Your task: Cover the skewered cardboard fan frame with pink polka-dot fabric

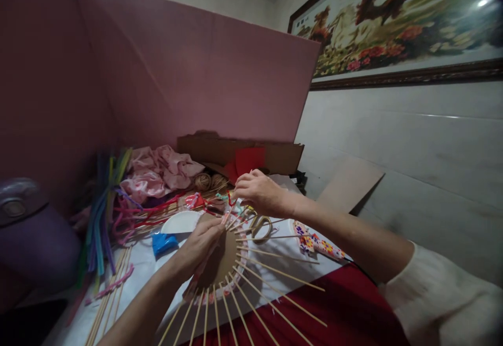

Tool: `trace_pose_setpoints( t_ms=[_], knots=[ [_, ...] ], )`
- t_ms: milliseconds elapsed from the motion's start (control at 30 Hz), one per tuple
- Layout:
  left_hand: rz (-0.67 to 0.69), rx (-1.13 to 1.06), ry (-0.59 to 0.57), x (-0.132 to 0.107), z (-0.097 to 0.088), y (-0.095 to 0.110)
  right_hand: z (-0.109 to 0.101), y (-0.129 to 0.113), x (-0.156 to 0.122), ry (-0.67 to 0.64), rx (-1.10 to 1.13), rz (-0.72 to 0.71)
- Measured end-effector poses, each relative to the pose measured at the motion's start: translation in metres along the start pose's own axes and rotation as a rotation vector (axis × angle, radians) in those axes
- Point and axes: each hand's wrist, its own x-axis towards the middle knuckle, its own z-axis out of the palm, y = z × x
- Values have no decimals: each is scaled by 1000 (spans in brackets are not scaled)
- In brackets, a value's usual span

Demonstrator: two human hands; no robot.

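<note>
My left hand is closed on the upper left edge of a brown cardboard disc. Thin wooden sticks radiate from the disc's rim, which carries a pinkish patterned strip. Just above the disc's far edge, my right hand has its fingers curled together. Whatever lies in them is too small and hidden to make out. Beneath the right hand is a pair of gold-handled scissors. A flower-patterned tool, looking like a glue gun with a dark cord, lies to the right of the sticks.
Pipe cleaners, pink cloth and balls of twine crowd the back left. A blue packet lies beside a white round plate. Cardboard leans behind. Red cloth covers the near right; a purple bottle stands far left.
</note>
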Motion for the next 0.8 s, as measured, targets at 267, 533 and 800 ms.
trace_pose_setpoints(
  t_ms=[267, 533, 800],
  knots=[
    [1, 82, -21, -2, 3, 2, 7, 8, 5, 14, 5, 11],
    [47, -29, -80, -3, 8, 13, 5, 4, 9, -21, -5, 25],
    [17, -153, -99, -4, 11, 18, 7, 6, 11, 1, 62, 52]
  ],
)
